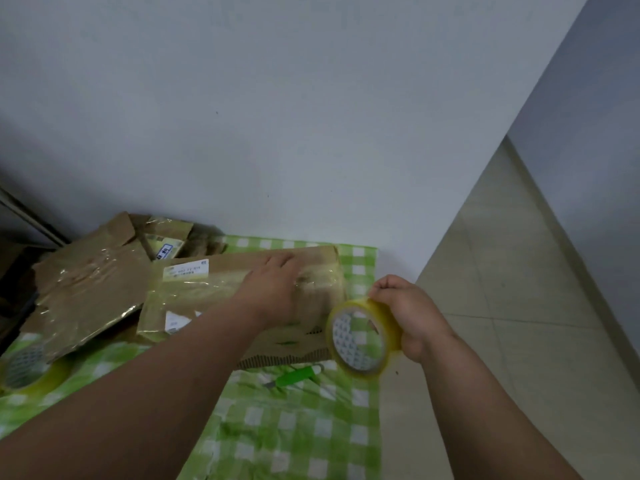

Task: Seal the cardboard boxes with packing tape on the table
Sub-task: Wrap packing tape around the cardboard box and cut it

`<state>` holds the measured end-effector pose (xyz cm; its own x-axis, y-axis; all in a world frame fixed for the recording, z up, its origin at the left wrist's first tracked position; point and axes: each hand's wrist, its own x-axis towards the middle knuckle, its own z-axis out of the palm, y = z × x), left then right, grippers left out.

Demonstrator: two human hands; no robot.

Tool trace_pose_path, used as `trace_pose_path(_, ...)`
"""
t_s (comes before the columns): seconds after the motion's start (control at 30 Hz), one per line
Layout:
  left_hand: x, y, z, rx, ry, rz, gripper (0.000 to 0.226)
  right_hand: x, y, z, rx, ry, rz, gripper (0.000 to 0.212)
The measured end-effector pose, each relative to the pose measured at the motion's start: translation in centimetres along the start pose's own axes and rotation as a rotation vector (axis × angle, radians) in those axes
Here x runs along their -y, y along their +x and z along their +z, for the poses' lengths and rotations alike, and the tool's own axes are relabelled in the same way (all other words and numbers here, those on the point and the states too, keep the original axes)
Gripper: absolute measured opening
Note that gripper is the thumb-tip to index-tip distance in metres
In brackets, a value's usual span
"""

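Left grip: our left hand lies flat, fingers straight, pressing on the cardboard box.
Right grip: our right hand curls around the tape roll, just right of the box.
Box: on the counter, near the wall.
Beside: a green cutter before the box.

The second tape roll is cut by the left edge (and blurred), and the box label print is unreadable.
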<state>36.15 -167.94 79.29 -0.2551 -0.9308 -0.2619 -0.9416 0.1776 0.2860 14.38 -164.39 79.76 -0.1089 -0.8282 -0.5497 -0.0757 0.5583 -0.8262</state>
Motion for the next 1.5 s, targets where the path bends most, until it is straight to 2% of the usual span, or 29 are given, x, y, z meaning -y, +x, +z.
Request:
trace_pose_path(0.07, -0.5, 0.6, -0.5, 0.060, -0.004, 0.036, 0.062, 1.4, 0.3, -0.4, 0.027, 0.072, 0.001, 0.024)
trace_pose_path(0.17, -1.4, 1.1, -1.1, 0.069, -0.085, -0.022, 0.053, 3.4, 0.7, -0.6, 0.065, 0.113, 0.006, 0.019)
trace_pose_path(0.23, -2.2, 1.6, -2.1, 0.017, -0.297, -0.094, 0.040, 4.2, 1.2, -0.2, 0.083, 0.095, 0.007, 0.017)
trace_pose_path(0.3, -3.4, 1.7, -3.6, -0.005, -0.638, -0.162, 0.034, 4.6, 1.7, 0.2, 0.093, 0.084, 0.008, 0.018)
trace_pose_path(0.37, -4.4, 2.3, -5.0, 0.055, -0.877, -0.224, 0.058, 4.9, 2.1, 0.6, 0.110, 0.085, 0.014, 0.018)
trace_pose_path(0.4, -4.7, 2.7, -5.4, 0.086, -0.907, -0.237, 0.071, 5.0, 2.3, 0.7, 0.122, 0.090, 0.014, 0.017)
trace_pose_path(0.47, -5.5, 3.1, -6.1, 0.123, -0.889, -0.235, 0.084, 5.3, 2.4, 0.8, 0.139, 0.081, 0.008, 0.016)
trace_pose_path(0.5, -5.7, 3.4, -6.1, 0.133, -0.866, -0.231, 0.079, 5.4, 2.5, 0.9, 0.144, 0.069, 0.002, 0.016)
trace_pose_path(0.63, -5.4, 4.8, -5.7, 0.120, -0.846, -0.225, 0.024, 5.8, 2.7, 0.7, 0.166, 0.073, 0.003, 0.013)
trace_pose_path(0.77, -5.9, 5.5, -6.3, 0.131, -0.879, -0.221, 0.007, 6.0, 2.4, 0.2, 0.220, 0.130, 0.016, 0.006)
trace_pose_path(0.83, -5.9, 6.0, -6.7, 0.126, -0.909, -0.210, 0.008, 6.1, 2.1, -0.3, 0.285, 0.247, 0.049, 0.008)
trace_pose_path(0.93, -5.5, 7.0, -6.8, 0.095, -0.865, -0.182, 0.006, 6.1, 1.4, -1.0, 0.385, 0.320, 0.064, 0.029)
trace_pose_path(1.1, -4.8, 8.3, -7.1, 0.035, -0.850, -0.137, 0.013, 5.5, 1.0, -1.6, 0.347, 0.394, -0.040, 0.060)
trace_pose_path(1.23, -4.4, 8.8, -6.7, 0.025, -0.870, -0.106, 0.013, 4.9, 0.1, -2.3, 0.401, 0.300, -0.120, 0.059)
trace_pose_path(1.4, -5.5, 8.7, -6.1, 0.024, -0.923, -0.048, 0.012, 3.9, -0.9, -3.0, 0.336, 0.195, -0.196, 0.063)
trace_pose_path(1.5, -5.1, 9.2, -6.4, -0.033, -0.990, -0.109, 0.020, 2.8, -1.9, -3.7, 0.286, 0.162, -0.223, 0.062)
